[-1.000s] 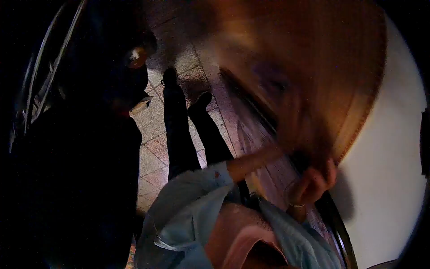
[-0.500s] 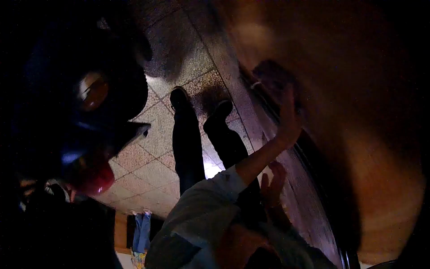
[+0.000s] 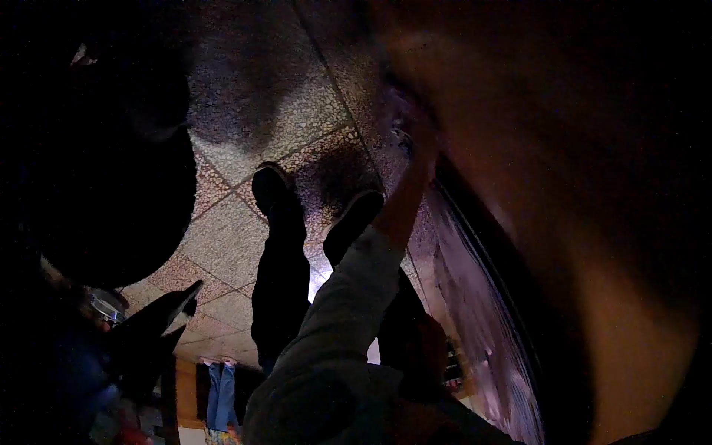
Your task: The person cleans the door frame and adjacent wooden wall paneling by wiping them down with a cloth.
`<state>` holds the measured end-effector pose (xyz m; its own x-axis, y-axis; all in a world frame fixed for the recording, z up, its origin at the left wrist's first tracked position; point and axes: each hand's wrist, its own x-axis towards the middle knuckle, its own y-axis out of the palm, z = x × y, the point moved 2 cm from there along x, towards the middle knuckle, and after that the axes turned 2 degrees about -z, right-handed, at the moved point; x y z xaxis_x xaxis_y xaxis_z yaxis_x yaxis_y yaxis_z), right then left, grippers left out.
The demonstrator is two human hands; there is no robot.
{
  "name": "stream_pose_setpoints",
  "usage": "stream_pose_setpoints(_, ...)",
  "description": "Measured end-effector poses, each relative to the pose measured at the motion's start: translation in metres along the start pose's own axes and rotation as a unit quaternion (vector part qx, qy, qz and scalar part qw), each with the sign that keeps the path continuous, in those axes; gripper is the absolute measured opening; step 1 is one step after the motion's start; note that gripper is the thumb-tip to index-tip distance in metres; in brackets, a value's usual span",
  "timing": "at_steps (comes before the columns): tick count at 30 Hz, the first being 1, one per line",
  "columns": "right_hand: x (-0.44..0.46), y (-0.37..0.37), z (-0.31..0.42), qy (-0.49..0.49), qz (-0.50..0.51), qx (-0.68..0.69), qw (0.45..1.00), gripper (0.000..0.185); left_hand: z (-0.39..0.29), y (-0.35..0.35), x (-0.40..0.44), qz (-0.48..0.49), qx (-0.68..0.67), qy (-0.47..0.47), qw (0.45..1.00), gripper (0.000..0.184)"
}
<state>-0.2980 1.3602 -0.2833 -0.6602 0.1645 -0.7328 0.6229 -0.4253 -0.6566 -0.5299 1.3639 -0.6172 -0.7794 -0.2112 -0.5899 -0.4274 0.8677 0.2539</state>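
My left hand [image 3: 423, 141], blurred and dim, stretches forward at the edge of a brown surface [image 3: 512, 141]. A dark, purplish, crumpled thing [image 3: 400, 122] is at its fingers, too blurred to make out. Below the left forearm, a faint reddish-brown shape may be my right hand [image 3: 432, 337]; deep shadow hides its fingers and anything in them.
A dark rim [image 3: 482, 237] borders the brown surface. My shoes [image 3: 271, 185] are on speckled floor tiles [image 3: 226, 237]. A large black shape fills the left side. Blue-trousered legs of another person [image 3: 221, 393] show at the lower left.
My left hand has moved left and forward with the dark thing, from over the brown surface to its edge. My right hand has sunk into shadow. The view has shifted and darkened.
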Motion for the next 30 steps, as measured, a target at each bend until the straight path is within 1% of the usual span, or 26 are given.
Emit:
stream_pose_setpoints(2, 0.000, 0.000, -0.002, -0.062, -0.066, -0.033, 0.995, 0.039, 0.019, -0.007, 0.020, 0.009, -0.008, -0.016, 1.000, 0.062)
stream_pose_setpoints(3, 0.003, 0.000, 0.001, -0.059, -0.065, -0.034, 0.996, 0.039, 0.024, -0.010, 0.027, 0.013, -0.010, -0.022, 1.000, 0.062)
stream_pose_setpoints(5, 0.009, -0.004, 0.004, -0.077, -0.079, 0.013, 0.994, 0.039, 0.030, -0.015, 0.035, 0.015, -0.010, -0.030, 0.999, 0.062)
stream_pose_setpoints(9, 0.014, -0.008, 0.008, -0.114, -0.093, -0.010, 0.989, 0.040, 0.021, -0.016, 0.044, 0.016, 0.003, -0.025, 1.000, 0.061)
stream_pose_setpoints(12, 0.021, -0.013, 0.006, -0.132, -0.079, 0.020, 0.988, 0.040, -0.003, -0.018, 0.063, 0.008, 0.013, 0.004, 1.000, 0.061)
stream_pose_setpoints(14, 0.014, -0.011, -0.001, -0.130, -0.123, -0.011, 0.984, 0.040, -0.029, -0.016, 0.080, 0.001, 0.022, 0.042, 0.999, 0.060)
stream_pose_setpoints(15, 0.014, -0.014, 0.000, -0.129, -0.121, -0.013, 0.984, 0.040, -0.045, -0.013, 0.087, -0.002, 0.026, 0.062, 0.998, 0.060)
stream_pose_setpoints(17, 0.019, -0.021, 0.004, -0.112, -0.054, 0.030, 0.992, 0.038, -0.075, -0.009, 0.099, -0.006, 0.042, 0.092, 0.995, 0.060)
stream_pose_setpoints(18, 0.017, -0.024, 0.008, -0.111, -0.052, 0.031, 0.992, 0.038, -0.089, -0.003, 0.101, -0.006, 0.054, 0.109, 0.993, 0.060)
stream_pose_setpoints(20, 0.013, -0.027, 0.013, -0.061, 0.028, -0.006, 0.998, 0.038, -0.109, 0.007, 0.072, -0.007, 0.072, 0.135, 0.988, 0.060)
stream_pose_setpoints(21, 0.011, -0.024, 0.015, -0.060, 0.029, -0.003, 0.998, 0.038, -0.116, 0.016, 0.041, -0.003, 0.080, 0.149, 0.986, 0.060)
stream_pose_setpoints(23, 0.004, -0.019, 0.020, -0.096, -0.009, 0.056, 0.994, 0.038, -0.130, 0.036, -0.034, 0.021, 0.091, 0.169, 0.981, 0.059)
stream_pose_setpoints(24, 0.001, -0.019, 0.026, -0.095, -0.007, 0.058, 0.994, 0.038, -0.138, 0.051, -0.076, 0.044, 0.093, 0.178, 0.979, 0.059)
stream_pose_setpoints(26, -0.004, -0.021, 0.037, -0.049, 0.044, -0.021, 0.998, 0.037, -0.155, 0.081, -0.165, 0.108, 0.103, 0.183, 0.972, 0.059)
stream_pose_setpoints(27, -0.004, -0.019, 0.038, -0.046, 0.052, -0.013, 0.998, 0.037, -0.163, 0.093, -0.201, 0.141, 0.108, 0.185, 0.966, 0.059)
stream_pose_setpoints(29, -0.006, -0.012, 0.033, -0.049, 0.064, 0.020, 0.997, 0.036, -0.175, 0.104, -0.238, 0.187, 0.116, 0.200, 0.955, 0.059)
stream_pose_setpoints(30, -0.007, -0.009, 0.029, -0.047, 0.072, 0.035, 0.996, 0.036, -0.177, 0.101, -0.244, 0.203, 0.117, 0.209, 0.949, 0.059)
